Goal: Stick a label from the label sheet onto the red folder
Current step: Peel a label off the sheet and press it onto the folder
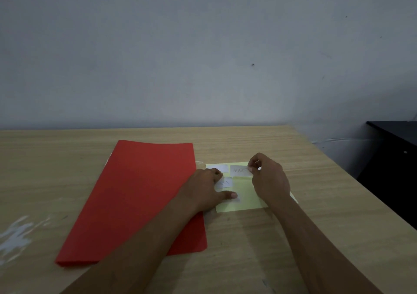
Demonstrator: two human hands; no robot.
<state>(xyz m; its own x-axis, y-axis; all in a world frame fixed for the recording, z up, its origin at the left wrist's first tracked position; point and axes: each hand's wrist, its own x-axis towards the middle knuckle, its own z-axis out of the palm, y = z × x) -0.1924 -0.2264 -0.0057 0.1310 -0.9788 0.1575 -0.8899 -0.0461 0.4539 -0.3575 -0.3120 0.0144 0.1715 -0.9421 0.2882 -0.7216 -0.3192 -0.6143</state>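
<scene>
A red folder [137, 201] lies flat on the wooden table, left of centre. Right beside it lies a pale yellow label sheet [244, 194] carrying several white labels. My left hand [207, 190] presses flat on the sheet's left part, fingers spread, its forearm crossing the folder's lower right corner. My right hand [268, 176] is over the sheet's upper right. Its thumb and fingertips pinch the right edge of a white label [240, 170] with handwriting on it. That label still lies on the sheet.
The wooden table [304, 237] ends at a grey wall behind and at an edge on the right. A dark cabinet [392, 158] stands beyond that right edge. White smears mark the table at the far left [15, 235].
</scene>
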